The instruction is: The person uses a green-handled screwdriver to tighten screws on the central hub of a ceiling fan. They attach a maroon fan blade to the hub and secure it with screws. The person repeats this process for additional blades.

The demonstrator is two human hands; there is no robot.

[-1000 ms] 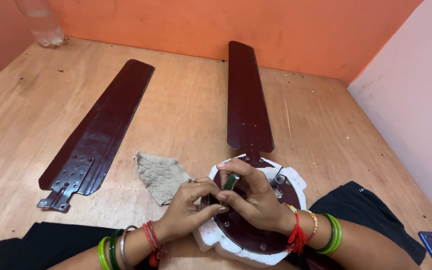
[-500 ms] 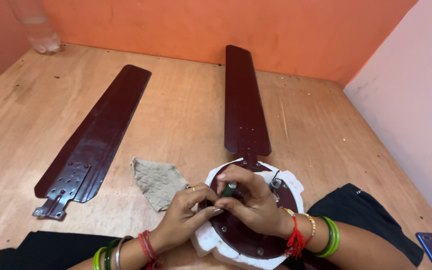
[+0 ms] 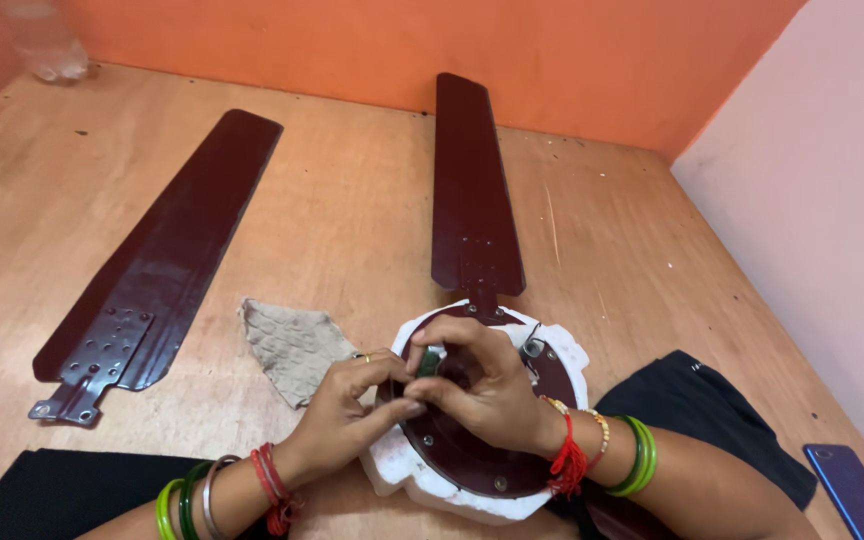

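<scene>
While both hands sit over the centre of the fan motor hub (image 3: 482, 455), the right hand (image 3: 487, 385) is curled shut, fingertips pinching a small green part (image 3: 430, 361) at the hub's middle; left hand (image 3: 352, 415) is also closed, fingers pressed in beside the same part, touching the right fingertips; exactly what the left grips I cannot tell.

Hub is a dark maroon round plate resting in a white foam cradle (image 3: 402, 470) on the wooden floor (image 3: 352, 200), right in front of the person; one fan blade (image 3: 472, 190) is attached at the hub's far edge, pointing away; a second blade (image 3: 162, 265) lies loose well to the left; grey cloth (image 3: 292, 345) just left of the hub, near the left hand.

Handling judgement: hub likely heavy, rigid metal, stable in the foam; take it by the rim, not by the attached blade, which is long, thin and would lever or bend; green part is small, likely easy to drop, so pinch it by fingertips only.

Blue phone (image 3: 852, 490) at far right edge; clear bottle (image 3: 47, 45) at top left corner.
</scene>
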